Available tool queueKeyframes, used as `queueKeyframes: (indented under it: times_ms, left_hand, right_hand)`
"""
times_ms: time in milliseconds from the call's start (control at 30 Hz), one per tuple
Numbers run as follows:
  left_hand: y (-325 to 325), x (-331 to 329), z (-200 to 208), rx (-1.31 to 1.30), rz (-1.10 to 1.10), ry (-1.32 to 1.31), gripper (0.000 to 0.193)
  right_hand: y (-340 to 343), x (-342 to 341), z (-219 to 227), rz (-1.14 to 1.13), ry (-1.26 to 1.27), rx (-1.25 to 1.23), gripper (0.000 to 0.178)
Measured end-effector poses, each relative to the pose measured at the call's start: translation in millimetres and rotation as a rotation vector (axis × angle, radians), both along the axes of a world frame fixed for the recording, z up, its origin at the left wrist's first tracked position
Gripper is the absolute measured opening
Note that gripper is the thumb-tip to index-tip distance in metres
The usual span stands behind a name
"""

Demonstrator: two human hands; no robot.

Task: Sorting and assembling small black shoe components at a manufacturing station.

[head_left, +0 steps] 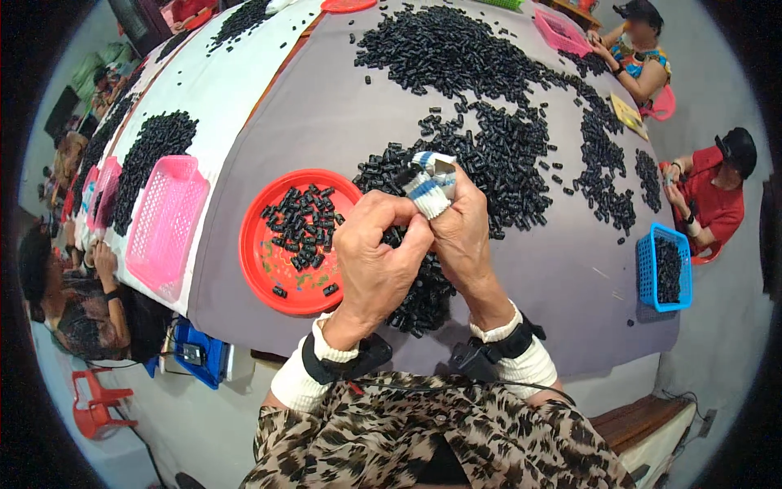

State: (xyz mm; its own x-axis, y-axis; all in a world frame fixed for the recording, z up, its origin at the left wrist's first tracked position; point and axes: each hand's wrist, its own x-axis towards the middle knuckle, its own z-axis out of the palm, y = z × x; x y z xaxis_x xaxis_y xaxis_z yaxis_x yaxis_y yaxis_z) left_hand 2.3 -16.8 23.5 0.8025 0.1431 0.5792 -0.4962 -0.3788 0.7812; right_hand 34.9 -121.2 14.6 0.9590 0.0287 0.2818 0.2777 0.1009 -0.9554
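Note:
My left hand (379,248) is closed, thumb and forefinger pinched together and pressed against my right hand (463,232). My right hand is closed as well, its fingers curled. White knit cloth (430,189) with blue stripes wraps round its fingertips; whether they hold a small part inside is hidden. Both hands are raised over a heap of small black cylindrical plastic pieces (419,310). To the left of my left hand lies a round red tray (254,265) with several loose black pieces (301,224) in it.
Large piles of black pieces (456,53) spread over the grey-covered table (582,314). A pink basket (167,228) stands left, a blue basket (649,273) of black pieces right. People sit around: one in red (717,196) at right, another (81,310) at left. A red stool (102,403) stands lower left.

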Motion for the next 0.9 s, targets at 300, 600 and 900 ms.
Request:
queueKeyframes:
  times_ms: [300, 600, 900]
  left_hand:
    - [3.6, -4.9, -5.0, 0.022, 0.010, 0.003, 0.016]
    - [5.8, 1.9, -4.1, -0.012, 0.025, -0.095, 0.005]
    - [5.9, -5.7, -8.6, 0.105, -0.048, -0.116, 0.007]
  right_hand:
    - [4.2, 0.5, -6.2, 0.073, 0.079, 0.029, 0.025]
    - [11.5, -8.2, 2.6, 0.079, 0.094, 0.146, 0.020]
    - [2.5, -2.0, 4.5, 0.016, 0.039, -0.038, 0.033]
